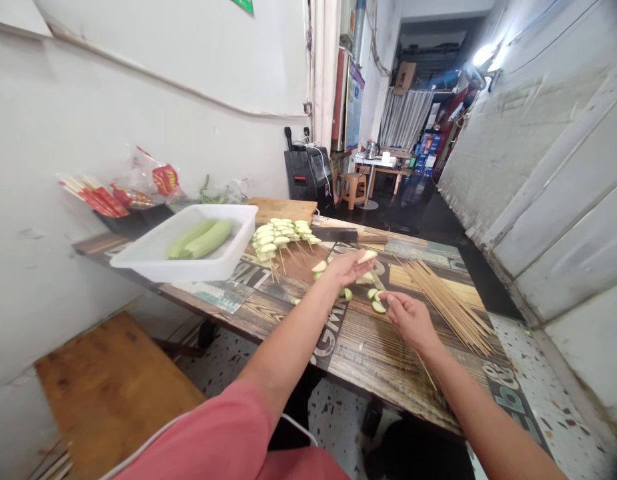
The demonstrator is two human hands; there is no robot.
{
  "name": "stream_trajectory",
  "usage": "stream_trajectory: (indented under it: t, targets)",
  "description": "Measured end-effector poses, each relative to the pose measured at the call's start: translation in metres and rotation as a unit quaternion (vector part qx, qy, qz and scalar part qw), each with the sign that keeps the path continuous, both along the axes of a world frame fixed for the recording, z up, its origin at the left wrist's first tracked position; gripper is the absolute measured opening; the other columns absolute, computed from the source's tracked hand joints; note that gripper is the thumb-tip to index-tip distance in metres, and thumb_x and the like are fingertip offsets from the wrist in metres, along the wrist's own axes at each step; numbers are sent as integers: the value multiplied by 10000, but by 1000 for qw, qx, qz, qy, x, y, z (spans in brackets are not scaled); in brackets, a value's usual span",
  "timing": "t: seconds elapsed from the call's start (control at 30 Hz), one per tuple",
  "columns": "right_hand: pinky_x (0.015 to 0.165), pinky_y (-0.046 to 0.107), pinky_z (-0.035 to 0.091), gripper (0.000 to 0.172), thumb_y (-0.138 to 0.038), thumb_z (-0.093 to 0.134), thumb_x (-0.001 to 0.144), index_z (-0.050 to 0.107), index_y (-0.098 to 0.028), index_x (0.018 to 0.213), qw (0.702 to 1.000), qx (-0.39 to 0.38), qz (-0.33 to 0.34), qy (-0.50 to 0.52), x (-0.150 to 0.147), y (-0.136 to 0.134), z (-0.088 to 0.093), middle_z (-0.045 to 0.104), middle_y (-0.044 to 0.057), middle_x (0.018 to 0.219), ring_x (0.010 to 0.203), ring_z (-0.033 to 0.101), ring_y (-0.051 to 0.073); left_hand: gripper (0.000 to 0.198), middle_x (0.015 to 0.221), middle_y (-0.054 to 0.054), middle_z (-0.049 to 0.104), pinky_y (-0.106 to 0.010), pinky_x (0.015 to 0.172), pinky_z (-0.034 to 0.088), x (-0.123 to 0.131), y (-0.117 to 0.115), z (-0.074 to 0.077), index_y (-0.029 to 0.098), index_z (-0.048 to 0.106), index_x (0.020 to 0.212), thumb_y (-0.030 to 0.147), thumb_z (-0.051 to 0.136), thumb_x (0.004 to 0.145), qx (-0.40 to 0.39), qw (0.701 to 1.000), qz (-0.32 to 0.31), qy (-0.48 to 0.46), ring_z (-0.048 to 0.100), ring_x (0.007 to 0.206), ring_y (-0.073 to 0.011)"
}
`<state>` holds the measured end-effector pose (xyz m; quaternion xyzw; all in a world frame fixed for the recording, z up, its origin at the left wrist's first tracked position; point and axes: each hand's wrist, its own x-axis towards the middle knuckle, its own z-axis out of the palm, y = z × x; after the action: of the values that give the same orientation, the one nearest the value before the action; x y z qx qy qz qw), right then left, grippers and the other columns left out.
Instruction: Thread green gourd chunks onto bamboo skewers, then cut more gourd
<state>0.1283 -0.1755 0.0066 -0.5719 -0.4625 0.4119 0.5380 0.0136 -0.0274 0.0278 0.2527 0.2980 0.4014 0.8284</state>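
My left hand [349, 267] reaches over the table with its fingers closed on a pale zucchini slice [367, 256]. Just to the right, my right hand [411, 320] pinches a thin wooden skewer [427, 370], whose rear end sticks out below the palm toward me. Green-edged zucchini slices [379, 307] lie on the table by its fingertips; whether one is on the skewer's tip I cannot make out. More loose slices [346, 293] are partly hidden behind my left hand and wrist. Farther left, skewered slices [283, 233] are piled up with their sticks pointing toward me.
Bare skewers [448, 303] lie fanned out on the right of the table [383, 347]. A knife [338, 234] rests behind my left hand. Two whole zucchinis [208, 239] sit in a white tub [188, 272] at left. A wooden board [283, 209] and black bin [133, 220] stand behind.
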Motion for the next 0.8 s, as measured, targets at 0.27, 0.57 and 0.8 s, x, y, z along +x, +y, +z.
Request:
stream_trajectory:
  t: [0.27, 0.57, 0.8]
  targets:
    - [357, 207, 124, 538, -594, 604, 691, 625, -109, 923, 1000, 1, 2, 12, 0, 1, -1, 281, -108, 395, 343, 195, 45, 63, 787, -134, 683, -295, 738, 560, -1, 1, -1, 55, 578, 894, 86, 533, 861, 5, 1000, -4, -3, 684, 741, -177]
    - [345, 194, 111, 545, -581, 645, 657, 619, -108, 926, 998, -14, -6, 59, -2, 1, -1, 293, -110, 391, 336, 192, 36, 54, 765, -134, 681, -302, 747, 557, 0, -2, 2, 50, 587, 838, 65, 537, 851, 21, 1000, 2, 9, 681, 721, -174]
    - [301, 173, 115, 544, -589, 681, 613, 589, -131, 893, 993, -38, -2, 111, -6, 0, 2, 292, -129, 383, 292, 181, 19, 74, 755, -123, 682, -303, 759, 552, 0, -5, 4, 57, 593, 800, 55, 536, 847, 32, 999, -1, 18, 680, 711, -164]
